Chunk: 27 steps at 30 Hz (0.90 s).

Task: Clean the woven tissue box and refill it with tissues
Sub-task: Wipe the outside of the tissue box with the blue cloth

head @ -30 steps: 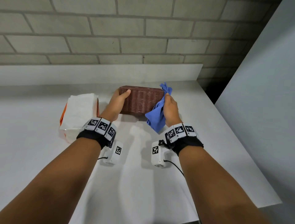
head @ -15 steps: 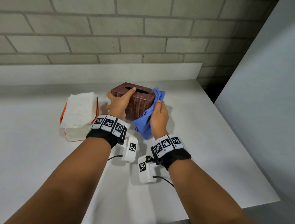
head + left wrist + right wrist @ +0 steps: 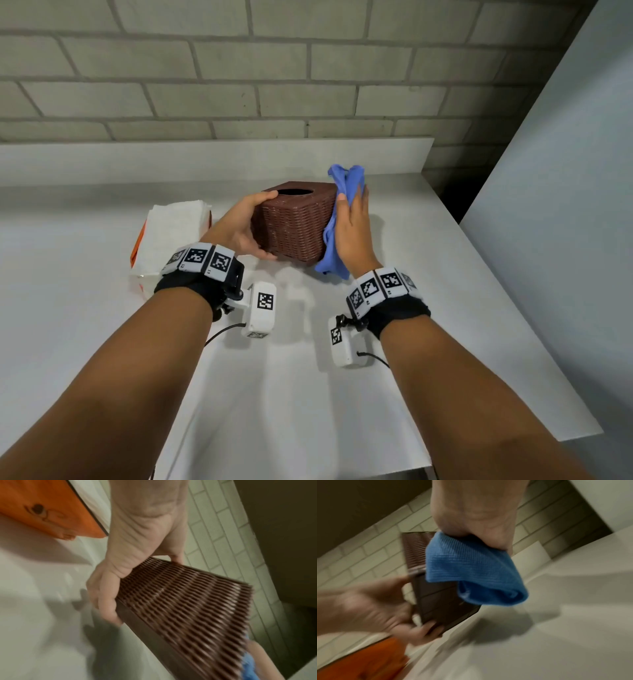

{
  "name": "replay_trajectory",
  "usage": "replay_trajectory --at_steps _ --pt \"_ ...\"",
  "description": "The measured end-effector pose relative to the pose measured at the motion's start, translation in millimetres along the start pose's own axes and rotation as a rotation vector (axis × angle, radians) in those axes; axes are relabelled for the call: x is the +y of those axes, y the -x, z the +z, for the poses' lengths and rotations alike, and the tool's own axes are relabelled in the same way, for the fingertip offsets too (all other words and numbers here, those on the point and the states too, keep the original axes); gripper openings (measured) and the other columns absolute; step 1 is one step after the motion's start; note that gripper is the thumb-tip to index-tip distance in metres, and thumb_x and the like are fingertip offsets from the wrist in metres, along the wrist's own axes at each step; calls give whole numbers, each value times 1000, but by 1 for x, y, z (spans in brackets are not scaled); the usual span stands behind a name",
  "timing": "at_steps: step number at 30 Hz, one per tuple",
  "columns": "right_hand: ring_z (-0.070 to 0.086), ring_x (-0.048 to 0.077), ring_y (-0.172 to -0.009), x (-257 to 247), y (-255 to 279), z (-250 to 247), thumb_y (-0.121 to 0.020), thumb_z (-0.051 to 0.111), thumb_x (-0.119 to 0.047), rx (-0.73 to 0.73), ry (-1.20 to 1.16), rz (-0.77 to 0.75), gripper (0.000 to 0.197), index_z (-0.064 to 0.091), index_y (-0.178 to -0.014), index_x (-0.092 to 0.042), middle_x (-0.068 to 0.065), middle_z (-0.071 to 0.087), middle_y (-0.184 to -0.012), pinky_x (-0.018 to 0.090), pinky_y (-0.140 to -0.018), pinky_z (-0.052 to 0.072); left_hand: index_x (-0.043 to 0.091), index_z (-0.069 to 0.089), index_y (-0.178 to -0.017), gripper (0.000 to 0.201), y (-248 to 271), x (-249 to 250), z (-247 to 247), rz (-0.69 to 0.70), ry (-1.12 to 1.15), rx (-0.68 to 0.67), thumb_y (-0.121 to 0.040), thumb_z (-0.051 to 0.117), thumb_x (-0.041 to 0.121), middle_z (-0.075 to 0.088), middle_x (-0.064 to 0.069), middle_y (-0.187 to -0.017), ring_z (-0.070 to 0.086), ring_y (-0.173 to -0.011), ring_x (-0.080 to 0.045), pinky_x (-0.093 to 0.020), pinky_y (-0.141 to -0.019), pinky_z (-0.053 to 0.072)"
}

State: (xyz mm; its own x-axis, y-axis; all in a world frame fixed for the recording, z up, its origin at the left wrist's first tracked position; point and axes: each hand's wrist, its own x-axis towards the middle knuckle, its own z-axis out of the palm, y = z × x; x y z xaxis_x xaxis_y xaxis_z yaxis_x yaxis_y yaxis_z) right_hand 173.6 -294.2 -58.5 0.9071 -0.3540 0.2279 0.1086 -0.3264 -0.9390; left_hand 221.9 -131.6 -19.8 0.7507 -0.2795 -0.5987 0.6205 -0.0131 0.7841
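The brown woven tissue box [image 3: 294, 226] is in the middle of the white table, short end towards me and oval opening on top. My left hand [image 3: 245, 226] grips its left side, fingers over the top edge and thumb low down [image 3: 106, 601]. My right hand [image 3: 352, 222] holds a blue cloth [image 3: 330, 253] against the box's right side, and a bunch of cloth sticks up above the fingers. The right wrist view shows the cloth [image 3: 471, 572] under my palm and the box's smooth underside [image 3: 440, 601], so the box is raised or tilted off the table.
A stack of white tissues in an orange wrapper [image 3: 171, 233] lies left of the box, close to my left hand. A low white ledge [image 3: 212, 157] and a brick wall run behind. A grey panel [image 3: 565, 205] stands to the right, past the table's right edge.
The box has been turned from its long side facing me to its short end, with the opening now up. My right hand with the cloth has moved onto the box's right side.
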Motion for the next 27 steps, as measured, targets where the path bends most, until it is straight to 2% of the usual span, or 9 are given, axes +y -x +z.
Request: replay_trajectory --at_steps 2,8,11,13,17,19,21,23,27 --pt "51 20 -125 -2 0 -8 -102 27 -38 -8 -107 148 46 43 -139 -15 1 55 -126 27 -103 37 22 61 -87 22 1 0 -2 12 -15 -26 -88 54 43 62 -8 -97 56 -89 -28 -41 -74 46" --pt "57 1 -82 -11 18 -1 -102 32 -34 101 -136 92 36 55 -122 -14 -14 59 -85 13 -77 43 19 63 -87 28 1 -10 17 125 52 -5 -90 52 45 75 -3 -73 60 -90 -24 -36 -74 47" --pt "59 0 -84 -9 23 6 -102 34 -33 163 -136 44 33 54 -124 -18 -8 63 -93 17 -79 47 19 67 -106 42 -3 -16 22 152 76 -64 -86 54 53 70 -7 -112 59 -114 -29 -43 -84 48" --pt "61 7 -84 -7 25 7 -102 34 -32 196 -143 47 33 53 -125 -17 -4 64 -95 21 -78 47 24 61 -114 44 -5 -20 22 211 86 -66 -91 44 58 66 -5 -117 57 -116 -28 -48 -90 48" --pt "59 9 -78 -7 23 5 -102 32 -31 230 -105 55 35 51 -127 -15 -2 62 -90 15 -70 44 45 19 -147 90 -3 -30 19 320 -60 -193 -69 43 84 44 9 -145 47 -131 -20 -42 -82 57" --pt "57 8 -74 -10 19 2 -103 32 -31 230 -83 70 35 52 -125 -13 -2 60 -88 17 -68 43 44 -2 -148 93 -1 -39 15 425 -163 -224 -77 53 67 35 18 -142 48 -122 -8 -27 -79 57" --pt "56 10 -73 -14 15 -1 -102 32 -32 216 -74 91 35 55 -117 -11 0 60 -86 23 -71 43 39 -9 -148 109 -1 -47 9 555 -312 -253 -79 74 28 37 24 -130 52 -108 8 -15 -74 55" --pt "55 12 -74 -17 12 -4 -102 32 -33 198 -56 102 34 56 -112 -10 0 59 -84 26 -73 43 34 -10 -148 122 -4 -51 4 639 -488 -265 -72 77 -5 33 29 -126 48 -107 14 -11 -75 52" --pt "56 14 -79 -21 12 -1 -102 31 -34 172 -27 113 36 56 -112 -8 2 59 -89 25 -75 43 19 -13 -145 124 -10 -53 -1 790 -697 -180 -66 79 -9 24 6 -140 44 -118 -1 -7 -84 46"
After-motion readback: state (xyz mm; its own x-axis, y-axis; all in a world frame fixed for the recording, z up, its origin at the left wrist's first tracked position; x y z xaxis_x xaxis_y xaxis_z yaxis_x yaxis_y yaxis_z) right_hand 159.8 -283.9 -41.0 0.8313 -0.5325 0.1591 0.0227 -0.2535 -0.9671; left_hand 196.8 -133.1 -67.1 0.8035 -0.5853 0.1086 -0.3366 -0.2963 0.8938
